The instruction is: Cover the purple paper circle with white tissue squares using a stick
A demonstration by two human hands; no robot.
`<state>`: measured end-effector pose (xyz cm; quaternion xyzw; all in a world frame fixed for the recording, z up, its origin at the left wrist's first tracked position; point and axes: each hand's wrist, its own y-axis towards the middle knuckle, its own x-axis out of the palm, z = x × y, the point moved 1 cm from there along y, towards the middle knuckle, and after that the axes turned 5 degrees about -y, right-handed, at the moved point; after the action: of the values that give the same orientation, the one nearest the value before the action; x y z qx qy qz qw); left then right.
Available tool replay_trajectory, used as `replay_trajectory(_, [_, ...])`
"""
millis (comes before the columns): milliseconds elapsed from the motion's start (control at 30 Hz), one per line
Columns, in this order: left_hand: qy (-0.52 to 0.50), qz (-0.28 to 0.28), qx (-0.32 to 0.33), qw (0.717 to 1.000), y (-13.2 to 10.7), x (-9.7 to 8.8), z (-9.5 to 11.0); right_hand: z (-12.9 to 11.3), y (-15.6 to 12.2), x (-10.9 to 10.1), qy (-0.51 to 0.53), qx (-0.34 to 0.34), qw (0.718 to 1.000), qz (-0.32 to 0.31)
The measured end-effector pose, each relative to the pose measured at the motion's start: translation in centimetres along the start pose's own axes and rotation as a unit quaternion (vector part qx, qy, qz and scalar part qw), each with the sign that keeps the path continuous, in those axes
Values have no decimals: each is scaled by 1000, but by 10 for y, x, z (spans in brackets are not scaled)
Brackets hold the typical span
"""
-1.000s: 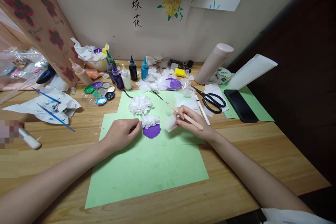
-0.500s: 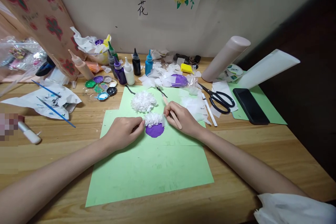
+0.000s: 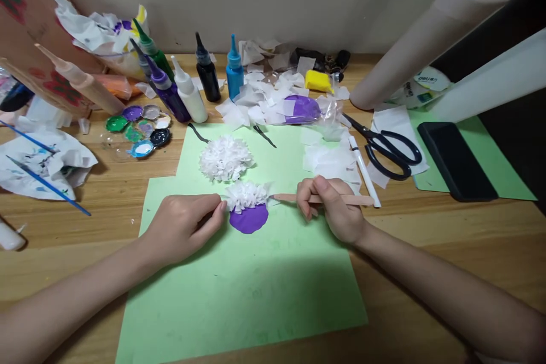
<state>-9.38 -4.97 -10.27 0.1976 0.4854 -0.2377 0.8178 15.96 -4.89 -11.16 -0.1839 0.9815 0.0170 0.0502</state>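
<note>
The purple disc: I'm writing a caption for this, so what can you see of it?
The purple disc looks like flattened clay, smooth and roundish with a slightly uneven edge. It lies flat on green paper. White ruffled tufts cover its upper part, leaving the lower part bare. The left hand has its fingertips at its upper left; whether they touch it is unclear. At its upper right, a stick in the right hand points toward the tufts.

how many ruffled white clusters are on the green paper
2: a fuller cluster farther back, and a smaller cluster in front of it, over the far part of the purple disc. None seems hidden.
</note>
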Motion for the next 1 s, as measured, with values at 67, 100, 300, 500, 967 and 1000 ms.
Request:
replay_trajectory(67, [2, 0, 3, 1000, -1, 0, 0, 0, 2, 0, 0, 14, 1000, -11])
replay_trajectory(100, [3, 0, 4, 1000, -1, 0, 0, -1, 2, 0, -1, 19, 1000, -18])
replay_trajectory(300, [13, -2, 9, 1000, 1, -2, 2, 0, 4, -1, -3, 30, 999, -44])
replay_trajectory(500, [22, -11, 2, 1000, 2, -2, 3, -1, 11, 2, 3, 31, 998, -59])
replay_trajectory(967, [9, -29, -28, 999, 2, -2, 3, -1, 16, 2, -1, 47, 999, -14])
replay_trajectory(1000, [8, -28, -28, 999, 2, -1, 3, -1, 16, 2, -2, 46, 999, -22])
